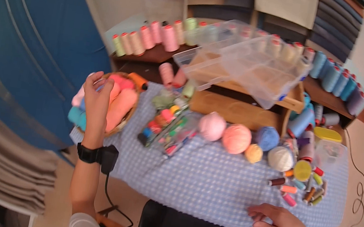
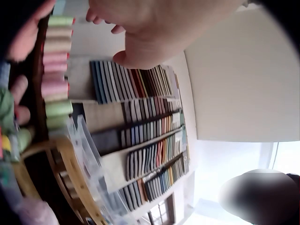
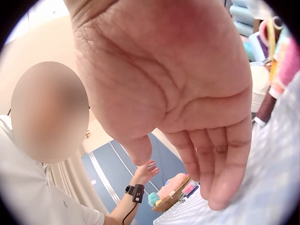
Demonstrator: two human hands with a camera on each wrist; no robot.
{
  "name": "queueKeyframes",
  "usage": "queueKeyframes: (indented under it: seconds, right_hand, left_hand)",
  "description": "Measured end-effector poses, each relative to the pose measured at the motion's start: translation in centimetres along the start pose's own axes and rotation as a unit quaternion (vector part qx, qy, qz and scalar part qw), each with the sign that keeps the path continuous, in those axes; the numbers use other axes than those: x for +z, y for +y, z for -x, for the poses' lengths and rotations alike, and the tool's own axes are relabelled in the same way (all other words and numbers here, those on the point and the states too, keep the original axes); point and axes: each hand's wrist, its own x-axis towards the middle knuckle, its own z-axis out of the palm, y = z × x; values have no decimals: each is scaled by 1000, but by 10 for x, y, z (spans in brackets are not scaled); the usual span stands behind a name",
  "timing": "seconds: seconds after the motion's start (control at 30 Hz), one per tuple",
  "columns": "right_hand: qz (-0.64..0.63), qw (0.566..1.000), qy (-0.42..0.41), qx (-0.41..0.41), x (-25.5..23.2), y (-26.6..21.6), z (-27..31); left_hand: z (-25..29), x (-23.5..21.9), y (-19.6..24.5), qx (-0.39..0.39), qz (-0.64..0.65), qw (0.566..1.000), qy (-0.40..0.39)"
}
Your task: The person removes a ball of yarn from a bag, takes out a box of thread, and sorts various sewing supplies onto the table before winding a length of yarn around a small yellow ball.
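Observation:
My left hand (image 1: 97,92) is raised over a woven basket (image 1: 130,115) of pink, orange and teal thread cones (image 1: 121,101) at the table's left end. Its fingers are spread and hold nothing, as the right wrist view also shows from afar (image 3: 148,170). In the left wrist view its palm (image 2: 154,28) fills the top, empty. My right hand (image 1: 276,219) rests on the near edge of the blue checked cloth (image 1: 208,185), fingers relaxed. In its own wrist view the palm (image 3: 187,108) is bare.
Yarn balls lie mid-table: pink (image 1: 212,126), orange (image 1: 236,138), blue (image 1: 267,138), white (image 1: 280,158). A clear bag of small spools (image 1: 168,125) lies by the basket, loose spools (image 1: 297,186) at right. A clear plastic box (image 1: 248,64) sits on a wooden crate (image 1: 240,111). Thread cones line the shelf behind.

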Motion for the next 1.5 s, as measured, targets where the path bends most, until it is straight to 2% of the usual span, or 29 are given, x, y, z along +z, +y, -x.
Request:
queueKeyframes:
  seconds: [0.03,0.07,0.13,0.17,0.2,0.23,0.27,0.3,0.37,0.4,0.43,0.5,0.63,0.67,0.7,0.8,0.93,1.0,1.03,1.1,1.13,1.2,1.33,1.4,1.43,1.47,1.5]
  right_hand:
    - [27,1000,-6,-12,-3,-6,-5]
    - [26,999,-15,-15,-7,-9,-15]
    - [61,996,-17,-56,-11,-16,-36]
    - [50,997,0,-66,-8,-20,-51]
    - [51,996,0,-70,-5,-22,-65]
    - [36,995,-25,-84,-1,-21,-80]
    - [21,994,-51,-97,3,-19,-92]
    - [20,994,-49,-98,12,-12,-103]
    - [-8,984,-128,-124,31,2,-118]
    - [-11,984,-129,-125,34,3,-122]
    - [-3,981,-139,-133,35,4,-124]
    - [2,979,-148,-140,35,10,-128]
    - [-149,973,-171,-32,26,20,-132]
    - [-200,963,-182,6,24,19,-133]
    - [-202,963,-178,5,24,19,-133]
    - [-177,968,-180,-1,26,20,-134]
    - [-172,970,-173,-16,25,15,-133]
    - [-168,971,-171,-13,22,13,-132]
    - [-162,971,-173,-9,21,11,-133]
    - [-159,971,-177,-6,23,12,-131]
    - [-160,971,-179,0,23,14,-132]
    - [-162,971,-178,4,23,16,-133]
    - [-161,972,-173,-9,25,17,-133]
    - [-161,972,-171,-13,24,17,-133]
    - [-161,971,-174,-18,24,17,-134]
    - [-162,971,-176,-23,25,17,-133]
    - [-166,972,-167,-17,25,18,-132]
  left_hand:
    - [-10,-18,-22,29,-82,996,21]
    - [-19,-35,-37,26,-90,995,26]
    - [-34,-58,-62,100,-336,937,-5]
    - [-35,-66,-75,144,-360,921,-32]
    - [-34,-70,-84,146,-362,920,-29]
    - [-32,-72,-91,144,-353,918,-111]
    - [-31,-74,-95,141,-343,908,-194]
    - [-26,-69,-89,130,-373,892,-218]
    - [-14,-54,-70,105,-423,874,-215]
    - [-8,-49,-62,76,-471,853,-213]
    - [-7,-44,-54,76,-472,852,-214]
    - [-13,-32,-43,-14,-518,809,-276]
    - [-23,-21,-50,-14,-495,807,-322]
    - [-23,-17,-49,-24,-524,784,-331]
    - [-23,-14,-49,-33,-552,760,-340]
    - [-21,-7,-60,-7,-560,772,-302]
    - [-17,-3,-56,0,-583,763,-278]
    - [-16,-4,-44,-41,-568,775,-275]
    - [-25,-5,-50,-38,-567,775,-277]
    - [-46,-17,-74,-60,-479,826,-290]
    - [-48,-20,-78,-59,-479,827,-289]
    - [-48,-22,-79,2,-382,888,-255]
    - [-43,-20,-62,42,-388,888,-245]
    - [-39,-14,-41,92,-457,854,-231]
    - [-33,-8,-22,79,-466,852,-224]
    - [-35,-9,-34,147,-465,856,-169]
    - [-36,-5,-32,157,-448,865,-164]
